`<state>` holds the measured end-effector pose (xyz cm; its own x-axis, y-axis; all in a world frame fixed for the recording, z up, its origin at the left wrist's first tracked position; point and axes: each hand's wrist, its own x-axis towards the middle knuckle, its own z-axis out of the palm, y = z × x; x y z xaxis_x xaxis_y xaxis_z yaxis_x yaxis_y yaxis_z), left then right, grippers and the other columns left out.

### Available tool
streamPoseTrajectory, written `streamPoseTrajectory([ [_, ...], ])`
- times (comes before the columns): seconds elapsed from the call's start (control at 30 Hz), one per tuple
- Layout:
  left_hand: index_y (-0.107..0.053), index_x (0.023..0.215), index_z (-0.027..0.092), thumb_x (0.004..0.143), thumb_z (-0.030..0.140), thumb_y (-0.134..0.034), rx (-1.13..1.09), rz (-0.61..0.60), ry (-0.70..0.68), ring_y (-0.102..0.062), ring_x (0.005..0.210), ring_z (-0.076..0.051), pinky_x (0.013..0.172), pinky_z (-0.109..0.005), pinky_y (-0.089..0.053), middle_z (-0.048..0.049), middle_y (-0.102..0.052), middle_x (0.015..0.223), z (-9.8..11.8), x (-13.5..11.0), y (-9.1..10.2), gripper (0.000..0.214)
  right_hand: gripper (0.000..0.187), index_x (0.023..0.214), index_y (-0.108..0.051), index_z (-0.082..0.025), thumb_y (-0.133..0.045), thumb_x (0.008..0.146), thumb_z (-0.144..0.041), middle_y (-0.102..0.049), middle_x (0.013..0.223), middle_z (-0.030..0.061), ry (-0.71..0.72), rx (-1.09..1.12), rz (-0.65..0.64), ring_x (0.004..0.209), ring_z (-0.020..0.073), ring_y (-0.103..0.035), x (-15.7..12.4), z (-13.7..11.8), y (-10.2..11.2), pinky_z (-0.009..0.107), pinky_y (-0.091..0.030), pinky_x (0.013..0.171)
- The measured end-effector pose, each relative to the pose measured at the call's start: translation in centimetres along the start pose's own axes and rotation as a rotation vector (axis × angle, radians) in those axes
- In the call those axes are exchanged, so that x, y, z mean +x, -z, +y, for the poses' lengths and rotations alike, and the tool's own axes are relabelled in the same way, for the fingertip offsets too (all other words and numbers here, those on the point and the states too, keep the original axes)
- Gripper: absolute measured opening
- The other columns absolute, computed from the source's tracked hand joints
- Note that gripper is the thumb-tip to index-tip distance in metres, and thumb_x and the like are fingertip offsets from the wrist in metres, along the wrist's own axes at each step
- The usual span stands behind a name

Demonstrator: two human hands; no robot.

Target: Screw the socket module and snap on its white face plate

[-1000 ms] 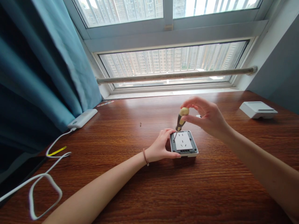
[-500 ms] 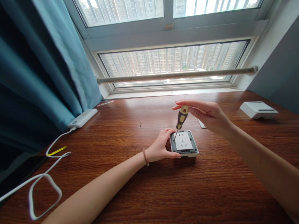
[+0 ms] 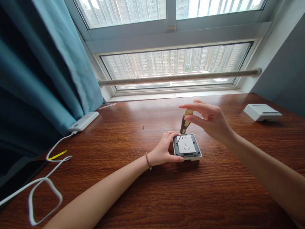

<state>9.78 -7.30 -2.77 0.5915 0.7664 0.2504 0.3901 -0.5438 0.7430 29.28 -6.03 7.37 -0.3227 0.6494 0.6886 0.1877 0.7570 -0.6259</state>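
Note:
On the wooden table sits a wall socket, a white face with plug slots inside a grey frame on a white box. My left hand grips its left side, thumb at the near edge and fingers at the far edge. A screwdriver with a black and yellow handle stands tilted over it, its tip at the screw hole on the frame's left side. The thumb and fingers of my right hand close round the top of the handle. Beyond my left hand lies a small screw.
A white box stands at the far right. At the left, a white power bank with a white cable lies beside the blue curtain. A yellow strip touches the cable. The window is behind.
My right hand's fingers have shifted on the screwdriver handle, the thumb now across its near side. The handle leans slightly differently. My left hand and the socket stay in place.

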Motion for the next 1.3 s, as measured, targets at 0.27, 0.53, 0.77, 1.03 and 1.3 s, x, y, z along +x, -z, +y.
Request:
streamPoseTrajectory([
  [0.27,-0.039,0.122,0.020,0.055,0.047,-0.076,0.031,0.018,-0.017,-0.039,0.112,-0.027,0.098,-0.041,-0.036,-0.0103,-0.041,0.120,-0.4,-0.1,-0.3,0.081,0.009,0.080,-0.062,-0.021,-0.065,0.077,-0.029,-0.057,0.071,-0.0002,0.081,-0.351,0.177,0.064,0.0138,-0.053,-0.7,-1.3,-1.1,0.028,-0.043,0.063],
  [0.53,-0.039,0.123,0.021,0.055,0.046,-0.076,0.053,0.008,-0.020,-0.039,0.111,-0.026,0.097,-0.041,-0.036,-0.0099,-0.042,0.120,-0.4,-0.1,-0.2,0.081,0.009,0.085,-0.058,-0.017,-0.056,0.084,-0.025,-0.061,0.078,0.0044,0.189,-0.417,0.146,0.074,0.0156,-0.057,-1.2,-1.9,-1.6,0.029,-0.045,0.069],
  [0.77,-0.042,0.121,0.020,0.055,0.046,-0.076,0.055,0.005,0.002,-0.039,0.110,-0.028,0.096,-0.043,-0.035,-0.0107,-0.042,0.121,-0.3,0.0,-0.1,0.078,0.024,0.112,-0.048,-0.015,-0.037,0.091,-0.015,-0.065,0.093,0.0064,0.073,-0.098,-0.178,0.081,0.0120,-0.061,-1.1,-2.6,-1.3,0.024,-0.048,0.072],
  [1.03,-0.041,0.122,0.020,0.055,0.046,-0.076,0.027,0.005,-0.005,-0.039,0.110,-0.026,0.096,-0.040,-0.036,-0.0100,-0.043,0.119,-0.2,0.1,0.0,0.080,0.020,0.106,-0.056,-0.016,-0.046,0.089,-0.022,-0.064,0.102,0.0074,-0.054,0.092,-0.273,0.094,0.0174,-0.060,-0.4,-2.0,0.1,0.031,-0.049,0.082],
  [1.3,-0.042,0.123,0.022,0.053,0.044,-0.078,0.023,0.008,0.002,-0.039,0.111,-0.027,0.097,-0.042,-0.035,-0.0099,-0.042,0.120,-0.2,0.0,-0.1,0.081,0.019,0.085,-0.050,-0.021,-0.064,0.077,-0.029,-0.062,0.084,0.0017,-0.098,-0.004,0.035,0.083,0.0184,-0.061,-1.3,-0.6,-1.6,0.038,-0.047,0.083],
])
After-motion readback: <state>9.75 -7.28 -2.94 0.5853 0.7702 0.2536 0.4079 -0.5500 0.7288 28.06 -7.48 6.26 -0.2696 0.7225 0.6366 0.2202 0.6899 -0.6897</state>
